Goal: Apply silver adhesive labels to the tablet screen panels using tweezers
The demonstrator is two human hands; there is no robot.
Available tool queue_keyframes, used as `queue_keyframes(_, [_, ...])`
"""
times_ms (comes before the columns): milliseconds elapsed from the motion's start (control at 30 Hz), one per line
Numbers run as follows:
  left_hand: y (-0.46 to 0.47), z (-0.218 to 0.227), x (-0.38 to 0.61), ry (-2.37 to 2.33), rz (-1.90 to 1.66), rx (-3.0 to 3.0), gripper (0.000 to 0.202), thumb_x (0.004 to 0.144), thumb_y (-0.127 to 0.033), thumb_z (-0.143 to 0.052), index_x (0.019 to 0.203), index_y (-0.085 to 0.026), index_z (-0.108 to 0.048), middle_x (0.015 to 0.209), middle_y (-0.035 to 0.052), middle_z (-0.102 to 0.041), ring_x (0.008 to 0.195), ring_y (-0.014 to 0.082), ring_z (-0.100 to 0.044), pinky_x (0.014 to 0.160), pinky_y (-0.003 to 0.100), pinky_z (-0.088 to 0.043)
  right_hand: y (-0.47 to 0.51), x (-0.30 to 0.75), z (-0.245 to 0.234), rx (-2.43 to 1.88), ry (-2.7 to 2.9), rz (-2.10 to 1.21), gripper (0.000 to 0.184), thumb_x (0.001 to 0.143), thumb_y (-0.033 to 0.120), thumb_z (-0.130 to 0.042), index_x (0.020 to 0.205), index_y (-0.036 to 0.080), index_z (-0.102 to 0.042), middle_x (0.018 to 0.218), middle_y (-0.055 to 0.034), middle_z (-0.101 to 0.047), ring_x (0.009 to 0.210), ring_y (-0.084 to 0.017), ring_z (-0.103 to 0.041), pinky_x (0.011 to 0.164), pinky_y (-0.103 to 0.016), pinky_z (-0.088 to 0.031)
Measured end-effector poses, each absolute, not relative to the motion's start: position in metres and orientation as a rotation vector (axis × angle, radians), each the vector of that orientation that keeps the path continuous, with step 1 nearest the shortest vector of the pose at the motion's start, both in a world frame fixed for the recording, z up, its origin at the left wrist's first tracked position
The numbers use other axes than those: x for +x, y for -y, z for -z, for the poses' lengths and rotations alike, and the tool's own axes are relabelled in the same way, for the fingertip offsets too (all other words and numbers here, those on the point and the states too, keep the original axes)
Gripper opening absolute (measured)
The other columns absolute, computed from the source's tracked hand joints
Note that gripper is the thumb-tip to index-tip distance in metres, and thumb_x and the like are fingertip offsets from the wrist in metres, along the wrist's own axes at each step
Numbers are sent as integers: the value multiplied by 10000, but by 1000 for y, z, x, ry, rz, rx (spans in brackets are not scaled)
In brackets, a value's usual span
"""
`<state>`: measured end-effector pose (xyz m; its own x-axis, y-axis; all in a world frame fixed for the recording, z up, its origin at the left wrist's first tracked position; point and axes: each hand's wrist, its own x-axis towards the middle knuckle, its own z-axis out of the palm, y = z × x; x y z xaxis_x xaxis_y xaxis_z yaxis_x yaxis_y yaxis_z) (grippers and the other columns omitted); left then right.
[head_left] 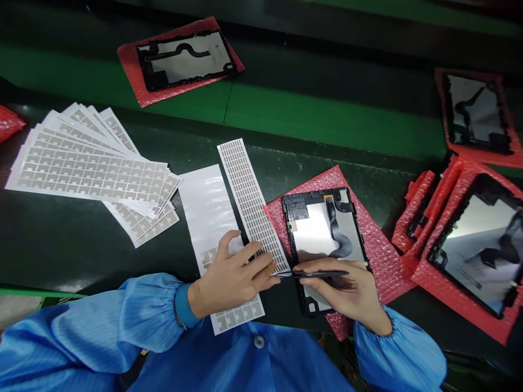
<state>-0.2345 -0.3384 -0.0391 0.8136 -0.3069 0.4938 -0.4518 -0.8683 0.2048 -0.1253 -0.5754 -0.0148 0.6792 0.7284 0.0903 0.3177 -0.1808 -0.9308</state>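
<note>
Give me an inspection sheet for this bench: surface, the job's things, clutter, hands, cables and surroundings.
surface: dark glossy bench top.
job's things: black tablet frame on red bubble-wrap sheet; narrow strip of small grey stickers; white backing sheet with few stickers left.
clutter: fanned stack of grey sticker sheets, left.
hands: left hand rests on backing sheet, fingertips at strip; right hand grips thin black pointed tool, tip at strip's near end.
cables: black flat ribbon curving inside frame.
surroundings: green belt behind; more frames on red wrap at rear and right.
</note>
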Motion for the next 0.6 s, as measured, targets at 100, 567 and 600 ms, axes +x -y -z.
queue_keyframes(100, [338,39,-235,577,-655,2691,206,1014,-404,-687,999,-210,-753,1023,-8,-750,1022,199,-620,1131,551,-285,575,-127,16,-1781,830,-461,227,863,129,-850,1048,249,-795,959,-31,-817,884,-244,-805,820,-328,-684])
queue_keyframes(567, [336,34,-186,713,-632,2594,226,1046,-419,-600,1153,-264,-725,874,-34,-696,863,165,-548,1019,491,-281,564,-35,-12,-1786,657,-471,153,822,271,-906,919,207,-807,942,-69,-811,799,-215,-792,695,-263,-657])
queue_keyframes(600, [336,35,-182,722,-631,2595,227,1046,-419,-599,1153,-263,-724,878,-33,-694,870,168,-550,1015,489,-283,561,-31,-7,-1781,650,-501,175,814,306,-911,909,204,-806,942,-72,-812,784,-220,-791,668,-271,-657])
